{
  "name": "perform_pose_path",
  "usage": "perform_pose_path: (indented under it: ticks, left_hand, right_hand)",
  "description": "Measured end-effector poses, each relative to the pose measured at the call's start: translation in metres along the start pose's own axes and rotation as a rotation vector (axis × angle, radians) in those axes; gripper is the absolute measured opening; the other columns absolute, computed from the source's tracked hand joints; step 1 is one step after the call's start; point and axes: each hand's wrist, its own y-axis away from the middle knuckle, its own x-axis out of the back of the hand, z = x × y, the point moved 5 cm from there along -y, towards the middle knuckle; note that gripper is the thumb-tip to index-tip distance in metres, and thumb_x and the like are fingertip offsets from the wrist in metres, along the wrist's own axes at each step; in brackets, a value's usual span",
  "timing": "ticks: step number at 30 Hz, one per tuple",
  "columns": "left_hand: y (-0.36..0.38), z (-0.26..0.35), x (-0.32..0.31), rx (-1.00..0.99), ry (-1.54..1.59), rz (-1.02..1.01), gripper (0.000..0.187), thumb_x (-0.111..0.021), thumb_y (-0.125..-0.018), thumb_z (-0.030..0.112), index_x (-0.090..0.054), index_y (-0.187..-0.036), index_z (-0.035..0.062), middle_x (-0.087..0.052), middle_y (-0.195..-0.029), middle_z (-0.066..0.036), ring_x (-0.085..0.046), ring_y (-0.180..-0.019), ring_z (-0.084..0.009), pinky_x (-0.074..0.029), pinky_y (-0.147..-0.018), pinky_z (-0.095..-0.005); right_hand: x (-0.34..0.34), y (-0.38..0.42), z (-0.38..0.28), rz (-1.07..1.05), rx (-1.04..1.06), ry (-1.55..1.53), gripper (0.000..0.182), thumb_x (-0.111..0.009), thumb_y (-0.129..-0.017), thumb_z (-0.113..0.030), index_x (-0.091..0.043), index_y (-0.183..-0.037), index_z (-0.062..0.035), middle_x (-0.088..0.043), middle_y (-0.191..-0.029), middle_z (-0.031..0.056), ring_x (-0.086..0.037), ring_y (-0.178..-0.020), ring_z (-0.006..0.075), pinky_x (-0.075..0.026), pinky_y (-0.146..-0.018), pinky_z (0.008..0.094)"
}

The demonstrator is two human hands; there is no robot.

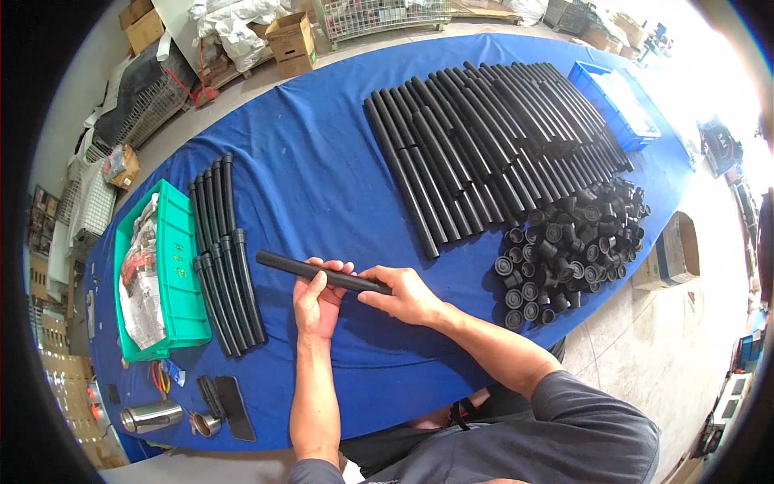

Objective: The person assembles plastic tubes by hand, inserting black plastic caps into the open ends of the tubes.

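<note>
A black tube (pixel 326 277) is held at a slight slant over the blue cloth, its free end pointing left. My left hand (pixel 317 302) supports it near the middle, palm up, with the thumb across the tube. Fingers of my right hand (pixel 403 294) are wrapped round the tube's right end and hide that end. Left of the tube lie capped black tubes (pixel 230 266) in two groups. Many plain black tubes (pixel 484 145) are stacked in rows at the upper right. Beside them is a heap of black caps (pixel 572 250).
A green crate (pixel 184 274) with paper in it stands on the left of the blue tablecloth (pixel 322 177). Near the front left edge lie a metal flask (pixel 151 417), a cup (pixel 205 423) and a phone (pixel 235 408). A blue bin (pixel 617 105) stands at the far right.
</note>
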Motion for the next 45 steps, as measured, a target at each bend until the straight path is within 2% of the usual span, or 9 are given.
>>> perform_pose_path:
  ticks: [5, 8, 9, 12, 18, 23, 26, 30, 45]
  left_hand:
    - [-0.001, -0.002, 0.009, 0.006, 0.03, -0.004, 0.02, -0.063, -0.102, 0.013, -0.058, -0.121, 0.0081, -0.071, -0.117, -0.02, -0.068, -0.116, -0.0364, -0.058, -0.099, -0.0497]
    - [0.0, 0.0, 0.005, -0.024, 0.053, -0.02, 0.021, -0.062, -0.103, 0.014, -0.058, -0.123, 0.0077, -0.071, -0.117, -0.02, -0.068, -0.115, -0.0356, -0.058, -0.099, -0.0483]
    - [0.0, 0.0, -0.001, -0.022, 0.012, 0.028, 0.022, -0.061, -0.103, 0.014, -0.058, -0.124, 0.0072, -0.071, -0.117, -0.019, -0.068, -0.115, -0.0353, -0.058, -0.099, -0.048]
    - [-0.002, -0.003, 0.004, -0.029, -0.111, 0.077, 0.022, -0.059, -0.104, 0.014, -0.058, -0.125, 0.0059, -0.071, -0.117, -0.02, -0.069, -0.115, -0.0357, -0.059, -0.098, -0.0463]
    - [0.0, -0.001, 0.0, -0.016, -0.058, 0.043, 0.023, -0.06, -0.104, 0.013, -0.058, -0.125, 0.0053, -0.071, -0.117, -0.02, -0.069, -0.115, -0.0365, -0.059, -0.099, -0.0484]
    - [-0.001, -0.003, 0.01, -0.02, 0.033, -0.008, 0.023, -0.062, -0.103, 0.014, -0.059, -0.125, 0.0061, -0.071, -0.117, -0.02, -0.069, -0.115, -0.0366, -0.058, -0.1, -0.049]
    - [-0.001, -0.001, 0.008, -0.015, 0.046, -0.005, 0.021, -0.062, -0.103, 0.015, -0.06, -0.122, 0.0062, -0.071, -0.115, -0.019, -0.069, -0.115, -0.036, -0.059, -0.098, -0.0482]
    - [-0.002, -0.001, 0.003, -0.002, -0.031, 0.068, 0.019, -0.062, -0.103, 0.013, -0.058, -0.121, 0.0072, -0.071, -0.112, -0.018, -0.069, -0.113, -0.0361, -0.06, -0.097, -0.0473]
    - [0.0, -0.004, 0.004, -0.03, -0.063, 0.083, 0.016, -0.06, -0.104, 0.011, -0.059, -0.12, 0.0068, -0.071, -0.113, -0.019, -0.07, -0.112, -0.0356, -0.062, -0.096, -0.0462]
  right_hand:
    - [0.0, 0.005, -0.007, -0.014, 0.034, 0.134, 0.04, -0.076, -0.091, -0.021, -0.066, -0.123, 0.0006, -0.071, -0.099, 0.0204, -0.072, -0.087, 0.0341, -0.057, -0.073, 0.0412]
    - [0.004, 0.0, -0.009, -0.29, -0.498, -0.195, 0.042, -0.078, -0.09, -0.02, -0.066, -0.124, 0.0005, -0.07, -0.095, 0.0197, -0.071, -0.085, 0.0348, -0.056, -0.073, 0.0413]
    - [-0.001, 0.002, 0.004, -0.062, -0.083, -0.081, 0.039, -0.076, -0.09, -0.023, -0.066, -0.119, 0.0015, -0.07, -0.094, 0.0217, -0.072, -0.087, 0.036, -0.057, -0.075, 0.0432]
    - [0.0, 0.005, 0.001, 0.045, 0.016, 0.24, 0.038, -0.075, -0.091, -0.024, -0.068, -0.118, 0.0013, -0.072, -0.094, 0.0218, -0.072, -0.09, 0.0363, -0.056, -0.078, 0.0435]
    - [0.007, -0.001, -0.004, -0.134, -0.283, -0.124, 0.038, -0.075, -0.09, -0.023, -0.067, -0.117, 0.0026, -0.07, -0.097, 0.0204, -0.07, -0.09, 0.0412, -0.056, -0.079, 0.047]
    - [-0.002, 0.006, -0.006, 0.017, 0.04, 0.186, 0.038, -0.075, -0.091, -0.023, -0.067, -0.12, 0.0011, -0.069, -0.095, 0.0204, -0.07, -0.084, 0.0367, -0.056, -0.072, 0.0437]
    - [0.003, 0.0, -0.007, -0.267, -0.445, -0.176, 0.04, -0.075, -0.091, -0.023, -0.064, -0.122, 0.0009, -0.068, -0.093, 0.0201, -0.07, -0.082, 0.0376, -0.056, -0.072, 0.0452]
    - [0.004, 0.004, -0.006, -0.005, 0.007, 0.146, 0.038, -0.073, -0.093, -0.022, -0.063, -0.121, 0.0013, -0.069, -0.095, 0.0208, -0.07, -0.084, 0.0394, -0.056, -0.076, 0.0473]
    - [0.001, 0.003, 0.001, 0.007, 0.041, 0.166, 0.035, -0.074, -0.091, -0.017, -0.063, -0.118, 0.001, -0.068, -0.096, 0.0205, -0.07, -0.084, 0.0395, -0.056, -0.075, 0.0473]
